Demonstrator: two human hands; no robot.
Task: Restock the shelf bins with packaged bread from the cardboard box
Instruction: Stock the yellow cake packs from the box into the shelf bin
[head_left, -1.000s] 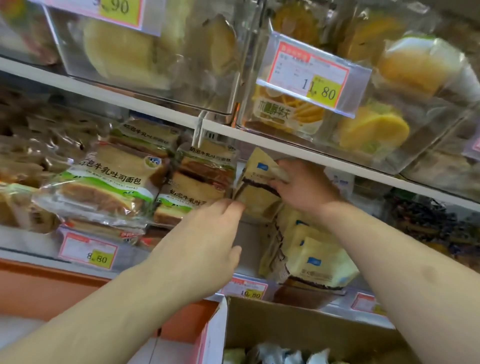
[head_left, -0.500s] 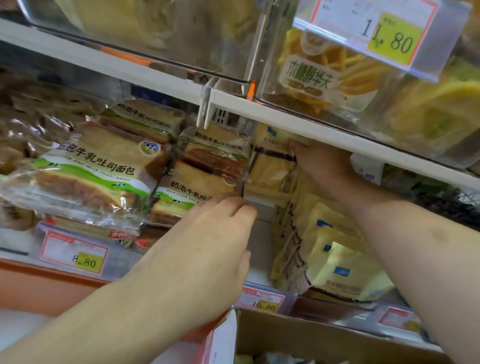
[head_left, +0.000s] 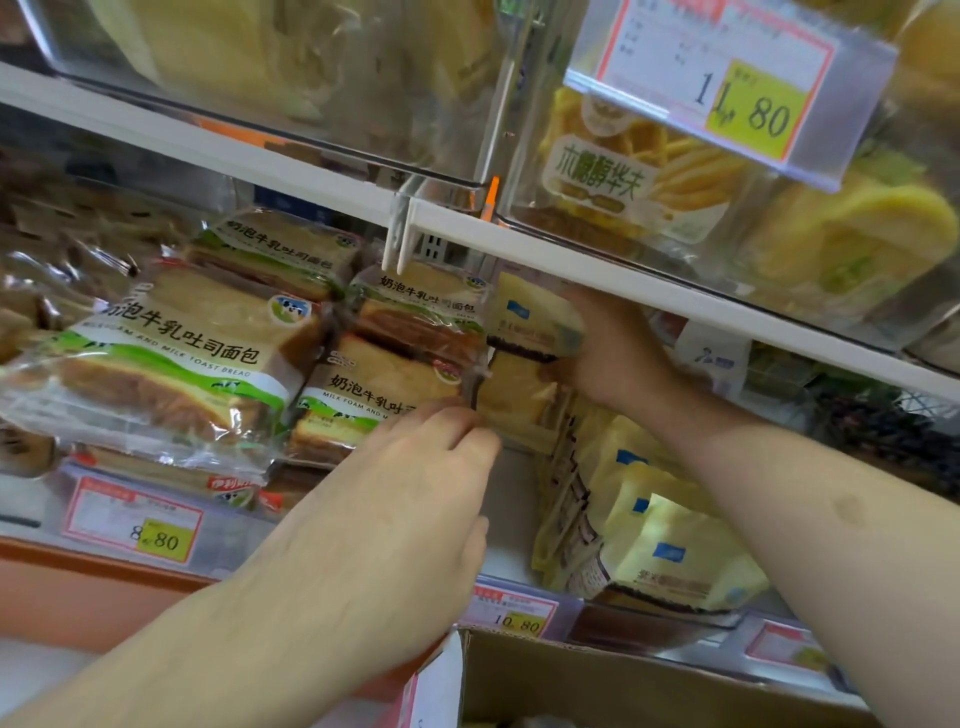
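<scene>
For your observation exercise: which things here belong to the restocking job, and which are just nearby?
Job:
yellow bread pack, held by the right hand
left hand at the bin divider
cardboard box

Nearby:
green toast packs
price tags
upper-shelf bins

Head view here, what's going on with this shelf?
A person is restocking bread. The right hand grips a yellow bread packet deep in the shelf bin, behind a row of the same packets. The left hand touches the divider beside the green-label toast packs. The cardboard box sits below.
</scene>
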